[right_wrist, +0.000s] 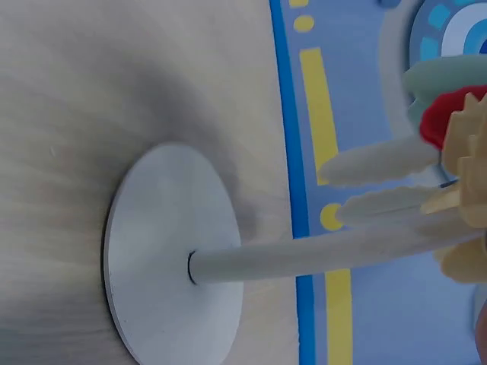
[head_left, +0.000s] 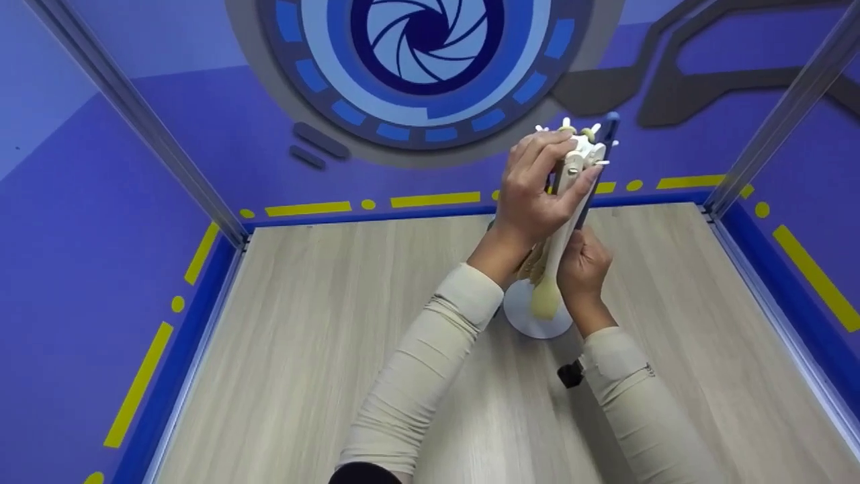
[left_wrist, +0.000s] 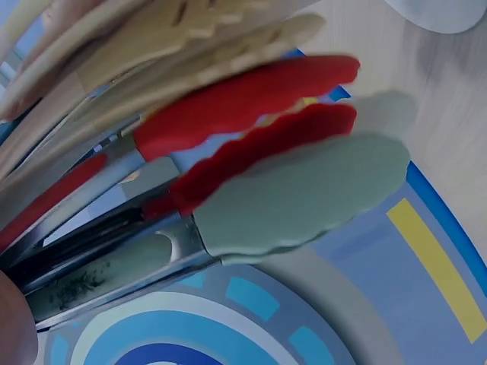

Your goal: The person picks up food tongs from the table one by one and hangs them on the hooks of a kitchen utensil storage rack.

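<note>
A utensil stand with a round white base and a pale pole carries several hanging tongs. Red-tipped tongs and green-tipped tongs hang beside wooden-looking beige tongs. A long pale utensil with a cream end hangs on the near side. My left hand holds the top of the stand, its fingers and thumb around the white hooked head. Lower down, my right hand is curled at the lower part of a dark blue utensil; its lower end is hidden.
The stand's base rests on a wood-grain table. Behind is a blue-purple printed wall, close to the stand, with metal posts at the corners. A small black piece shows beside the right cuff.
</note>
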The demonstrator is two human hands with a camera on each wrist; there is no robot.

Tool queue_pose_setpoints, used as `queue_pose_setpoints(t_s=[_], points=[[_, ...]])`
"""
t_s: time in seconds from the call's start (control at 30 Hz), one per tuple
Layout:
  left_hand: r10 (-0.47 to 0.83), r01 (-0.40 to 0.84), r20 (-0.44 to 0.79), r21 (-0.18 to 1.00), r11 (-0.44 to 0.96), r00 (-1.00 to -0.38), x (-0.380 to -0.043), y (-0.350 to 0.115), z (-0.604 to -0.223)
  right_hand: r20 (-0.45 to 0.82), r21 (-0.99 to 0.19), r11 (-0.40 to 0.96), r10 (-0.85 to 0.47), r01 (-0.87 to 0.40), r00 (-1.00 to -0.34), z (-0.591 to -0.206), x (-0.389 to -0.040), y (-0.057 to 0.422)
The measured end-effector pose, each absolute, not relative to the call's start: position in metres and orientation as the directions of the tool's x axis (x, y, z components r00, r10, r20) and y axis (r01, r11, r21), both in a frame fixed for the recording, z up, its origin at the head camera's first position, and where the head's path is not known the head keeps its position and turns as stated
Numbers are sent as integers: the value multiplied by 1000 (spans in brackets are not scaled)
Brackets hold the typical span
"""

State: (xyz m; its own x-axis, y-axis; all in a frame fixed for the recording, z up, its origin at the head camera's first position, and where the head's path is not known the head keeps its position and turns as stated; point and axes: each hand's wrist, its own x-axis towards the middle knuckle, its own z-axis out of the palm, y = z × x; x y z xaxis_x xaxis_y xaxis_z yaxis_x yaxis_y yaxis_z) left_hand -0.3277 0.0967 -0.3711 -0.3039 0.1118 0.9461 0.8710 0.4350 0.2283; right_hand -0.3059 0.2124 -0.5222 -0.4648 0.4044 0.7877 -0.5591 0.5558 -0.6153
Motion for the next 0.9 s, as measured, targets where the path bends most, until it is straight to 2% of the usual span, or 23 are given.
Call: queue_pose_setpoints(t_s=[0.1, 0.37, 0.5, 0.6, 0.7, 0.8, 0.9], points=[[127, 869, 937, 245, 429, -326, -327, 91, -372, 791, -601, 605, 352, -522, -501, -520, -301, 212], [241, 831, 852, 325, 452, -464, -317, 89, -375, 739, -582, 693, 230, -427, -634, -511, -287, 232], [317, 822, 802, 338, 459, -506, -309, 87, -378, 727, -560, 732, 209, -388, -654, -504, -280, 241], [352, 823, 784, 327, 465, -511, -305, 82, -381, 730, -549, 750, 214, -371, -649, -501, -278, 246], [345, 831, 802, 306, 465, -488, -301, 70, -387, 727, -568, 734, 236, -372, -645, -500, -275, 250], [286, 830, 843, 286, 479, -456, -299, 55, -397, 708, -608, 697, 261, -380, -656, -501, -273, 255], [205, 811, 864, 313, 494, -459, -297, 36, -411, 685, -641, 663, 268, -386, -677, -506, -270, 262]])
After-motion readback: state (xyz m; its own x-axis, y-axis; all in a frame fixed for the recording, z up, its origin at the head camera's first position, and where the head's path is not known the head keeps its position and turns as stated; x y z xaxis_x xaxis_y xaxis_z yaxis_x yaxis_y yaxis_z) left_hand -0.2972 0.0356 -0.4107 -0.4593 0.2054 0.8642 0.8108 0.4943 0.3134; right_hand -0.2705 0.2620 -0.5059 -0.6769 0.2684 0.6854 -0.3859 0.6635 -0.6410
